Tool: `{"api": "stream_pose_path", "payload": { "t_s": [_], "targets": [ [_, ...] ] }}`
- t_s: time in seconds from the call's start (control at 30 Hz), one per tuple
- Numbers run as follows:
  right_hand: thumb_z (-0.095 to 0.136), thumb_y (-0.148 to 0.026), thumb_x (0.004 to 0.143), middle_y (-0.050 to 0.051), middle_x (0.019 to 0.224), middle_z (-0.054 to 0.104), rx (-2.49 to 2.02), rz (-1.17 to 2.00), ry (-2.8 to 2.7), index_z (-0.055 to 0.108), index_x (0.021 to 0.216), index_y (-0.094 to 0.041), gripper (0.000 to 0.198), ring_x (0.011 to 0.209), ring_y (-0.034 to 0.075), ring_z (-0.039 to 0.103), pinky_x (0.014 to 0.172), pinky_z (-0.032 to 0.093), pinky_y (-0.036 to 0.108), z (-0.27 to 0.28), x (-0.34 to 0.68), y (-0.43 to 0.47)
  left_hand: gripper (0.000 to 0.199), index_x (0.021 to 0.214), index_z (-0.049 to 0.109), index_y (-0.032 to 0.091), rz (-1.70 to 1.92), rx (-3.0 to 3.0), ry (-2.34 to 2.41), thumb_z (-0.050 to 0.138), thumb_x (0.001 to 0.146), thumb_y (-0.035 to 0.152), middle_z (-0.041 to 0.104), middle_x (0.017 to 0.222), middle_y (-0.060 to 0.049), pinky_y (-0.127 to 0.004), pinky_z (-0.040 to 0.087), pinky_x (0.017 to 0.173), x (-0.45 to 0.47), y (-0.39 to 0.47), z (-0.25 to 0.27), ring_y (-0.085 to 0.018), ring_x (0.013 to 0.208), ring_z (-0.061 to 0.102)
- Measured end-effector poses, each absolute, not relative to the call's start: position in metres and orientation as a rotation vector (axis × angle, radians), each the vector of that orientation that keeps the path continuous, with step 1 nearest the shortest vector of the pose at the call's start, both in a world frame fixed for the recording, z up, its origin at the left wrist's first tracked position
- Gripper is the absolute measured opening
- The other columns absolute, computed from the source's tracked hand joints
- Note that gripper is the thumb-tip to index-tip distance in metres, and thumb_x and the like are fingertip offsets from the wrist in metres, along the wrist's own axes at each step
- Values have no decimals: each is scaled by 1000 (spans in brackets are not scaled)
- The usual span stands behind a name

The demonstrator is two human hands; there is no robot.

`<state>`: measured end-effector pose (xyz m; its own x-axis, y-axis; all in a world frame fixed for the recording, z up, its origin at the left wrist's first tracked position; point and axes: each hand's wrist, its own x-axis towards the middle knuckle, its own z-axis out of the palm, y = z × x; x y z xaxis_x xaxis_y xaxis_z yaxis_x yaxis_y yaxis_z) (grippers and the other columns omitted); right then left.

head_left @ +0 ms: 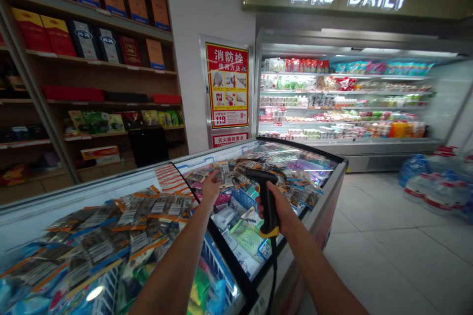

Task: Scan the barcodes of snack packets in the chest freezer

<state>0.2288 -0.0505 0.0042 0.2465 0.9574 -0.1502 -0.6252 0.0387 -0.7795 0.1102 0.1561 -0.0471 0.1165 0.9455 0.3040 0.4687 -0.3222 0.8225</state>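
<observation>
My right hand (280,206) is wrapped round the grip of a black and yellow barcode scanner (269,201). Its cable hangs down over the freezer's front edge, and the scanner's head points left and forward. My left hand (210,188) reaches over the freezer's glass top, its fingers closed at the edge of a small clear snack packet (224,175) with a pale label. Around that packet lies a loose heap of similar packets (291,182). On the left section of the glass rests another pile of orange-edged packets (129,214).
Below the glass of the chest freezer (334,182) are bagged goods and blue baskets (244,199). Shelves of boxes (59,34) stand at left, a lit refrigerated display (343,93) at the back. Bundled water bottles (439,187) sit on the floor at right.
</observation>
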Motion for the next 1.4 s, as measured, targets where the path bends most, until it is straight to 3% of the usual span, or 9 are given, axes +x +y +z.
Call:
{"api": "stream_pose_path", "payload": {
  "t_s": [0.2, 0.6, 0.93, 1.2, 1.3, 1.4],
  "targets": [
    [45, -44, 80, -1, 51, 54, -868, 1341, -531, 54, 77, -15, 31, 37, 9, 48, 33, 39, 19, 3, 210, -71, 54, 117, 53, 17, 1227, 1706, 1224, 50, 63, 7, 56, 66, 2, -19, 40, 48, 76, 136, -49, -8, 51, 49],
    [46, -44, 79, -1, 50, 54, -878, 1375, -564, 54, 78, -14, 31, 36, 8, 47, 33, 39, 19, 6, 203, -92, 52, 113, 56, 17, 1272, 1755, 1289, 51, 63, 5, 59, 68, 2, -21, 44, 57, 52, 104, -33, -11, 60, 54],
    [46, -42, 80, -1, 50, 54, -881, 1337, -561, 53, 74, -15, 29, 36, 8, 48, 33, 39, 19, 5, 204, -88, 49, 117, 53, 15, 1109, 2078, 1695, 49, 68, 10, 62, 81, -4, -26, 42, 74, 3, 95, -30, -15, 78, 56],
    [47, -42, 79, -1, 50, 54, -880, 1332, -552, 53, 76, -15, 28, 36, 8, 48, 33, 39, 19, 1, 203, -84, 46, 113, 55, 18, 918, 2344, 1925, 43, 69, 10, 57, 106, -10, -31, 40, 83, -15, 77, -28, -21, 99, 52],
    [46, -41, 80, -1, 49, 54, -884, 1321, -542, 53, 77, -15, 27, 36, 9, 48, 33, 39, 19, 2, 204, -85, 44, 112, 55, 22, 889, 2566, 1951, 43, 71, 12, 50, 120, -10, -42, 33, 91, -3, 65, -36, -26, 110, 44],
    [45, -40, 81, -1, 48, 54, -879, 1313, -531, 53, 79, -15, 26, 37, 9, 48, 33, 40, 19, 4, 204, -87, 38, 109, 58, 26, 741, 2857, 1653, 43, 75, 15, 47, 127, -6, -49, 18, 100, 15, 56, -47, -27, 120, 35]
  ]
}}
